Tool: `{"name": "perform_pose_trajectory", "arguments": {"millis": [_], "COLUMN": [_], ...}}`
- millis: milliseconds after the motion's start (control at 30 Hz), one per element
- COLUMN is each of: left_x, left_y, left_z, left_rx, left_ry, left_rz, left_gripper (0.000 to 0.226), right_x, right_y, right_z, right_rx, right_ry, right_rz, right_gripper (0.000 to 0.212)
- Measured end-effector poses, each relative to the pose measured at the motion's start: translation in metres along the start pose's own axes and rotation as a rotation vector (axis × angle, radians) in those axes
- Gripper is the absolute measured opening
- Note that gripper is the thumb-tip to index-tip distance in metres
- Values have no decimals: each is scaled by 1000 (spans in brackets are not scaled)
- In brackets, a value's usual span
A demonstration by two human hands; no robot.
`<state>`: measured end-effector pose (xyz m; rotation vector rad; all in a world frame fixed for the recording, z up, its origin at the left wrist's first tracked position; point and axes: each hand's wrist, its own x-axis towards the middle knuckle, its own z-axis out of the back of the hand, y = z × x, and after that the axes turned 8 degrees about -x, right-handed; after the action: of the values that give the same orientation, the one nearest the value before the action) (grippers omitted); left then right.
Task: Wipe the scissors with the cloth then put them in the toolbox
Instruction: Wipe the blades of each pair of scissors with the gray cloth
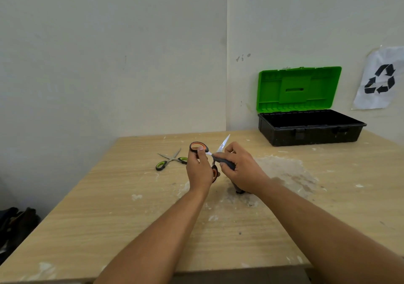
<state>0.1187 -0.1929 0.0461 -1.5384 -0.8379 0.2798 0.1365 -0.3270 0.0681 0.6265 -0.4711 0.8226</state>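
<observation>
Head view: your left hand [199, 170] grips the orange-handled scissors [206, 152] by the handles, its fingers curled around them, just above the counter [131, 218] at centre. Your right hand [242, 170] has its fingers clamped on the dark cloth [226, 163], pinching it around the blades. Draw the cloth from pivot toward the tip, away from the edge. The open toolbox [310, 134] waits at 2 o'clock; 1 green-handled pair [171, 160] lies at 10 o'clock.
</observation>
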Motion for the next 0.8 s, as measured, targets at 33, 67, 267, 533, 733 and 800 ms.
{"name": "perform_pose_trajectory", "arguments": {"millis": [33,67,267,533,733,800], "left_x": [0,0,5,4,1,0], "left_y": [1,2,3,6,6,5], "left_z": [1,3,4,9,10,8], "left_rx": [-8,-21,-51,17,103,103], "left_ry": [-16,-31,-28,-45,-32,-25], "left_rz": [7,21,39,-45,-207,-229], "left_gripper": [26,23,23,21,15,13], "right_x": [1,2,2,-1,3,2], "right_y": [-1,-2,1,3,4,5], "right_z": [1,2,4,0,-3,-6], "right_rx": [-10,-13,-11,-92,-90,-73], "right_ry": [18,28,-89,44,-26,-15], "right_rz": [11,15,-4,82,22,17], "right_gripper": [29,27,28,28,32,33]}}
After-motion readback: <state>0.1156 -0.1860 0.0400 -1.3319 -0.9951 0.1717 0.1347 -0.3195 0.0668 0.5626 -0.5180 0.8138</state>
